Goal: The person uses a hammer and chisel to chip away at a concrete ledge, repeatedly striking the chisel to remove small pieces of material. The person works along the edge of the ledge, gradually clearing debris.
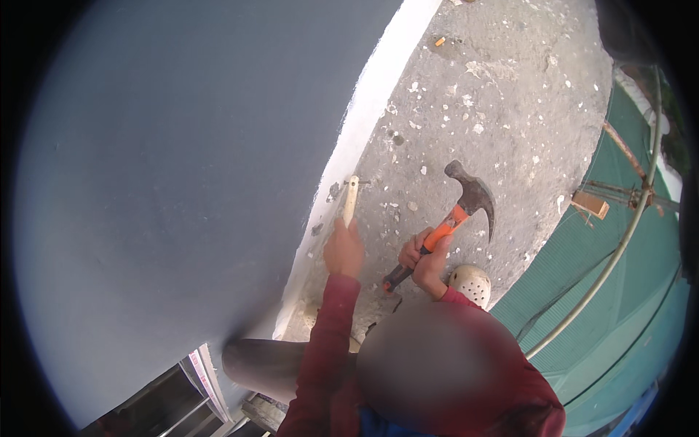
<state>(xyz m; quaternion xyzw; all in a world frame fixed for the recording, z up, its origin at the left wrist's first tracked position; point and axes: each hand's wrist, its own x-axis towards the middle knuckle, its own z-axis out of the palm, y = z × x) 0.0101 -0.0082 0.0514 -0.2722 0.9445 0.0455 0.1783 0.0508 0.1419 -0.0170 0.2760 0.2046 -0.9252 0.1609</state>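
Observation:
My left hand (343, 251) is closed around the pale handle of a small tool (351, 202), which has a thin dark crosspiece at its top end. That end is beside chipped grey patches (333, 191) at the foot of a white-painted strip (364, 109). In my right hand (429, 264) is a claw hammer (476, 195) with an orange and black handle. Its dark metal head points away from me, over the rough concrete ledge (510, 124), apart from the small tool. Both my sleeves are dark red.
A dark grey wall (182, 146) rises on the left. White chips and a cigarette butt (440, 41) litter the ledge. A white perforated clog (470, 284) is near my right arm. Past the ledge's right edge are green netting (604, 291), a curved pole (619, 251) and a wooden block (591, 204).

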